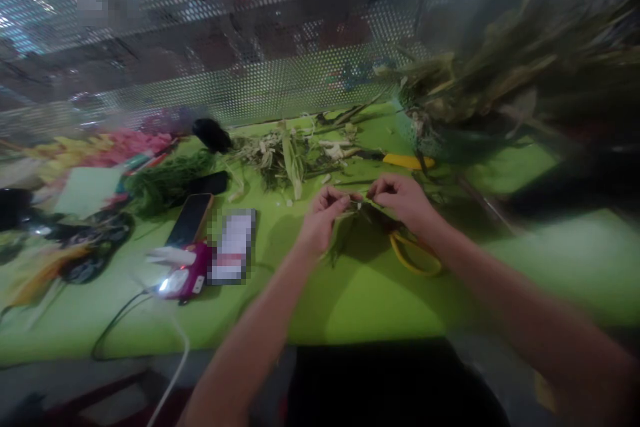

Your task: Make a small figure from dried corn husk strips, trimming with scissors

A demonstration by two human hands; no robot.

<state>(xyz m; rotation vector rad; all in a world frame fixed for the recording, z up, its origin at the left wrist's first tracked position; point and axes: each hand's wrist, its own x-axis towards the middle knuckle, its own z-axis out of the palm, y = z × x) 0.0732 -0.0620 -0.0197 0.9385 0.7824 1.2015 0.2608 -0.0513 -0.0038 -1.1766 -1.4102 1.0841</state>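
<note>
Over the green tabletop, my left hand is closed in a pinch on a thin plant stem. Dark leafy bits hang below it, too blurred to make out. My right hand pinches close by, its fingertips a short gap from the left ones. It seems to grip the same thin stem, though the detail is smeared. Under my right wrist lies a yellow looped handle, perhaps of scissors; the rest of that tool is hidden. Behind my hands is a pile of plant trimmings with pale leaves.
A yellow-handled tool lies behind my right hand. Left are two phones, one dark, one lit, and a purple device with cables. Yellow and pink flowers lie far left. Right, a green bowl holds dry stalks. Perforated metal stands behind.
</note>
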